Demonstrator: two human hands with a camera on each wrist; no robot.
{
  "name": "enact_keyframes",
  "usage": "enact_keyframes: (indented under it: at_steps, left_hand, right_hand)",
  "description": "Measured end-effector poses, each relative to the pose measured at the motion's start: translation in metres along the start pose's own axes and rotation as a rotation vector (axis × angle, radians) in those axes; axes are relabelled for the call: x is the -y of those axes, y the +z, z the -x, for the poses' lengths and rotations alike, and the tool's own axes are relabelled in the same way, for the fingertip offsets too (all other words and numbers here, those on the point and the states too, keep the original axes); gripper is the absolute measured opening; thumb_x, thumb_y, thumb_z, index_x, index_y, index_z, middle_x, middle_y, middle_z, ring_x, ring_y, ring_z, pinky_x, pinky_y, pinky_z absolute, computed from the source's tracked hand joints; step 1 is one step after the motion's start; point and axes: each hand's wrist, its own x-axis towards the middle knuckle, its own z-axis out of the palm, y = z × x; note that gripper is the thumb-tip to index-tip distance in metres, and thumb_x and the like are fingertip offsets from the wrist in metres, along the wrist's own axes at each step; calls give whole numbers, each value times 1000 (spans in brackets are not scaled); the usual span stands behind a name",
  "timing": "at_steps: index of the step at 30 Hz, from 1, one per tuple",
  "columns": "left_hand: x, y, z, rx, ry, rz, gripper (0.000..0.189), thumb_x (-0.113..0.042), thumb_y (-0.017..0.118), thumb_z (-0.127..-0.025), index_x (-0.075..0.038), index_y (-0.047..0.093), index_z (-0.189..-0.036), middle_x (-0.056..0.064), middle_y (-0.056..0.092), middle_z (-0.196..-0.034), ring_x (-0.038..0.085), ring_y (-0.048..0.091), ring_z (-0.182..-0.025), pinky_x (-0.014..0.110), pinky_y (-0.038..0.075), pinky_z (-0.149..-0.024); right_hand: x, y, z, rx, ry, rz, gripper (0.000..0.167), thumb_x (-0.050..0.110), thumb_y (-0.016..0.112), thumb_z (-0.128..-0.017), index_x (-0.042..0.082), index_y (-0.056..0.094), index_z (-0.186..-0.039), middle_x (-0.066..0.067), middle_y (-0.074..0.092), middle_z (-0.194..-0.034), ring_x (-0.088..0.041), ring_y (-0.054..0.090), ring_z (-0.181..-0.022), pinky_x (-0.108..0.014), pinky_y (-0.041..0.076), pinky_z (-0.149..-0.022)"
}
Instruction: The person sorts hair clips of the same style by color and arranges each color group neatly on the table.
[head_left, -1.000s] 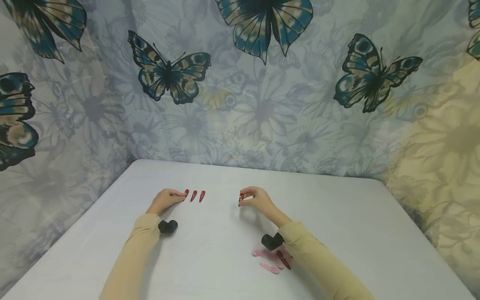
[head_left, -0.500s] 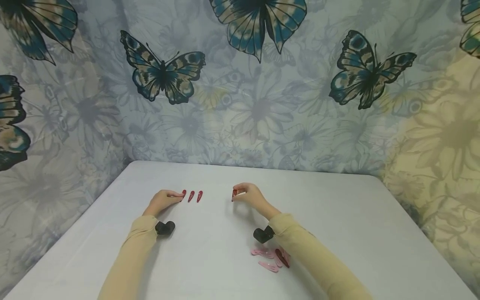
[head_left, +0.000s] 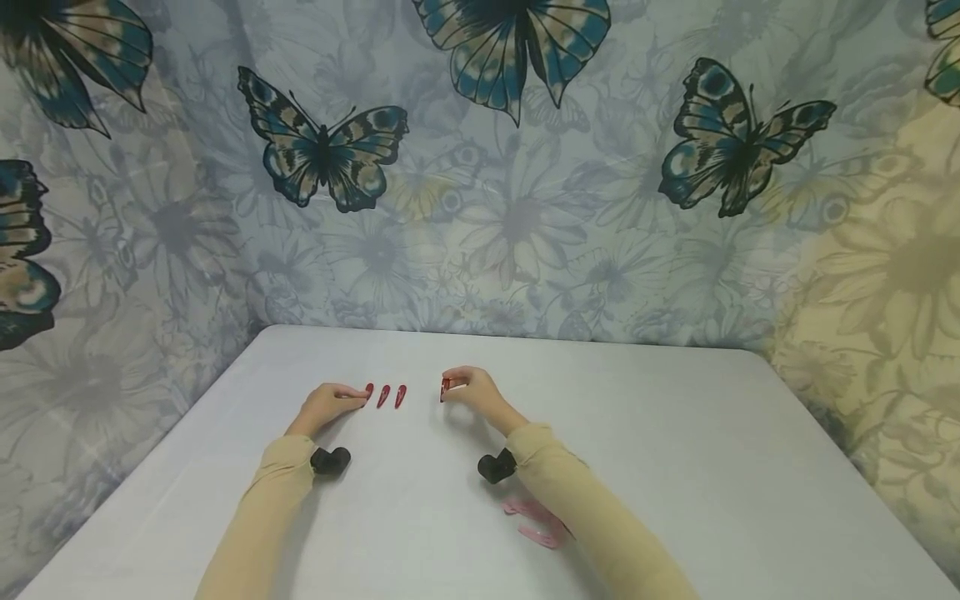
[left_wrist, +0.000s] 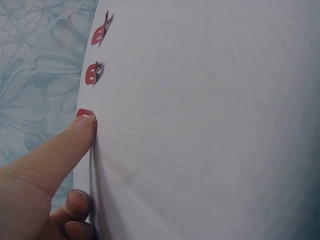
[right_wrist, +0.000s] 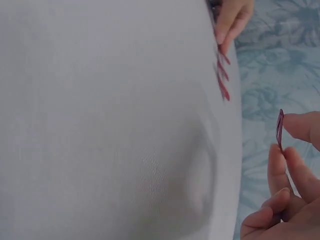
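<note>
Three red snap hair clips lie side by side on the white table, the middle hair clip (head_left: 383, 396) and the right hair clip (head_left: 401, 396) standing free of any hand. My left hand (head_left: 324, 407) pinches the leftmost hair clip (left_wrist: 84, 113) at the tabletop; its thumb covers part of that clip in the left wrist view. To the right of the row, my right hand (head_left: 477, 395) holds another red hair clip (right_wrist: 280, 129) between thumb and fingertips, raised above the table.
Several pink hair clips (head_left: 537, 537) lie in a loose pile on the white table (head_left: 675, 450), partly under the right sleeve (head_left: 592, 508). Black wrist cameras sit at both cuffs. A butterfly-print cloth (head_left: 517, 250) rises behind the table's far edge.
My right hand has moved left with its red hair clip, closer to the row. The right sleeve now hides the dark red clip on the pile. My left hand stays at the leftmost clip.
</note>
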Motion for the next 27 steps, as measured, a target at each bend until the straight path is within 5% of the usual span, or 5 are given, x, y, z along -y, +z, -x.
enact_keyframes:
  at_steps: [7, 19, 27]
  left_hand:
    - [-9, 4, 5, -12, -34, -31, 27, -24, 69, -79, -3, 69, -97, 17, 60, -108, 37, 48, -105, 48, 33, -89]
    - [-5, 0, 2, -17, -39, -35, 26, -23, 68, -80, -3, 69, -97, 17, 60, -107, 36, 48, -105, 48, 32, -89]
    - [-3, 2, 1, -14, -38, -21, 26, -23, 68, -80, -3, 69, -96, 17, 60, -108, 37, 49, -104, 48, 33, -88]
  right_hand:
    - [-2, 2, -9, -14, -16, 120, 33, -1, 71, -72, -5, 61, -104, -10, 63, -84, -25, 54, -89, -34, 39, -78]
    - [-13, 19, -19, -65, 70, 51, 32, -3, 71, -70, -5, 62, -100, -6, 58, -76, -16, 52, -71, -26, 43, -63]
    - [-20, 37, -22, -84, -80, -15, 32, -6, 68, -70, -7, 62, -101, -12, 61, -85, -25, 59, -80, -30, 46, -70]
